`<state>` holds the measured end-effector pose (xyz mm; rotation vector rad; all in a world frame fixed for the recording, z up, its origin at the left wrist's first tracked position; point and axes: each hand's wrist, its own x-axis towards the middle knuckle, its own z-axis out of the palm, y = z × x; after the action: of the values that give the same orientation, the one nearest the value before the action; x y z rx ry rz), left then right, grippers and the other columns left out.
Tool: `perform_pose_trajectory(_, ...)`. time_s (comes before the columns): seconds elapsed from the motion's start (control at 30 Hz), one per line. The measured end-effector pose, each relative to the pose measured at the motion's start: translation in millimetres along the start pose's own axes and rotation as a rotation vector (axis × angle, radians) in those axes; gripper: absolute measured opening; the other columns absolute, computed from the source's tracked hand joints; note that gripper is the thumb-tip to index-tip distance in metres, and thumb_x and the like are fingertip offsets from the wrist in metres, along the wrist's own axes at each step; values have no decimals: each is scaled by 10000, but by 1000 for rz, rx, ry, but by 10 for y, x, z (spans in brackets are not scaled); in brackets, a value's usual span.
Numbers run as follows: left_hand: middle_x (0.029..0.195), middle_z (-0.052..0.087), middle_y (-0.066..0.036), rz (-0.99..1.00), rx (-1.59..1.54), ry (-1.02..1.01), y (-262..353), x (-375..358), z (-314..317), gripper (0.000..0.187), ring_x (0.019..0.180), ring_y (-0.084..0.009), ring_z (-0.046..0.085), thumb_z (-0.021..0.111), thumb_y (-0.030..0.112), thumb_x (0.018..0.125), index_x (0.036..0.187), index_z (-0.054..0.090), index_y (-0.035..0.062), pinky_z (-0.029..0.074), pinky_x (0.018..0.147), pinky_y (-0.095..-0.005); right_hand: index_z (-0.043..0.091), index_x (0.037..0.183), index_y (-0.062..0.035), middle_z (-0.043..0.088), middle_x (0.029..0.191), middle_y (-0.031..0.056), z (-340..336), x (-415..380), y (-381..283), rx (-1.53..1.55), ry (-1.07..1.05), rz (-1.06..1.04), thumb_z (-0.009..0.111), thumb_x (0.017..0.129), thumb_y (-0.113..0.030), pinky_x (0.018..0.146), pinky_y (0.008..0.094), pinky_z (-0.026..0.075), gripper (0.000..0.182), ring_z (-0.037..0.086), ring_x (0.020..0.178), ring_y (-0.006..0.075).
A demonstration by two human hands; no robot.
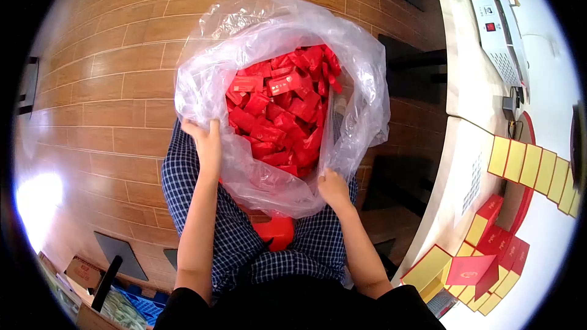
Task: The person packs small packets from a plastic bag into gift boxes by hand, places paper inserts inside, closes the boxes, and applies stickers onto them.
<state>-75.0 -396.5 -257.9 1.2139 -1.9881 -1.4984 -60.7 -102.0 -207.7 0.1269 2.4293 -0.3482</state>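
Observation:
A large clear plastic bag stands open between my knees, its rim folded outward. Inside lie many small red packets, some with pale print. My left hand holds the left side of the bag, thumb and fingers spaced along the crumpled film. At the near right of the rim, my right hand has its fingers closed on the plastic. Part of a red object, perhaps a stool, shows below the bag between my legs.
On the right, a long table carries a white machine, a row of yellow boxes and stacked red-and-yellow boxes. Dark table legs stand beside the bag. Cartons and a blue crate sit at lower left.

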Motion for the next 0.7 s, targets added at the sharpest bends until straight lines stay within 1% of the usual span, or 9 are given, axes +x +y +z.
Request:
perform_pose_trajectory(0.03,1184,505,-150,353,245,224,-2,-17,60,503,1115,-239,469,604,103,825,1263,388,-19,365,955,-336,583,963,14,638,885,282,-102,-25,-90,-89,-10,27,498,868,-201,798,528,471,250,612,873,449)
perform_pose_trajectory(0.1,1250,458,-181,453,161,208,369,-159,38,530,1199,-287,399,629,91,812,1272,390,-18,312,1012,-374,587,1015,4,642,948,262,-270,-40,-254,-113,-30,79,490,873,-195,804,522,472,263,596,926,445)
perform_pose_trajectory(0.17,1317,411,-213,548,82,197,604,-262,-26,558,1282,-334,329,654,79,799,1281,391,-17,259,1069,-411,586,1055,7,647,950,234,-321,15,-345,-9,409,-145,540,857,-108,784,452,507,234,617,921,403)
perform_pose_trajectory(0.23,1265,479,-201,837,255,-190,680,-323,-71,475,1237,-360,397,611,41,813,1256,450,-17,292,1050,-448,583,1073,9,650,948,211,-306,261,-400,153,428,-282,545,859,-61,772,407,516,229,634,906,351)
perform_pose_trajectory(0.3,1092,610,-194,627,85,-657,677,-221,77,255,1018,-298,597,561,53,854,1105,589,22,448,902,-387,574,1092,8,662,940,172,-168,573,-434,472,368,-388,538,861,-5,760,354,518,234,653,868,290)
perform_pose_trajectory(0.4,957,667,-166,586,682,-1070,174,-278,317,265,890,-291,659,549,115,834,1080,617,45,471,859,-398,575,1086,20,682,916,146,513,1155,-354,988,-158,-217,550,874,-45,784,326,507,223,661,854,228)
perform_pose_trajectory(0.5,917,700,-142,628,1315,-1592,-182,-544,295,240,868,-278,681,539,144,821,996,694,93,505,781,-377,452,1270,4,588,1146,246,1139,1259,-119,296,-118,-174,676,798,-153,913,423,466,545,582,1039,364)
perform_pose_trajectory(0.53,923,703,-145,536,1297,-1625,-304,-667,233,235,882,-282,682,539,155,820,967,709,87,514,782,-389,363,1341,-15,474,1292,272,1217,1204,-96,234,-184,-85,748,734,-176,991,446,409,737,482,1176,396)
perform_pose_trajectory(0.7,942,701,-156,261,1261,-1719,-347,-638,204,262,921,-296,678,587,202,780,955,717,57,531,793,-423,387,1304,-23,482,1263,228,1321,1089,-158,-59,94,-293,825,659,-240,1012,447,379,809,453,1195,378)
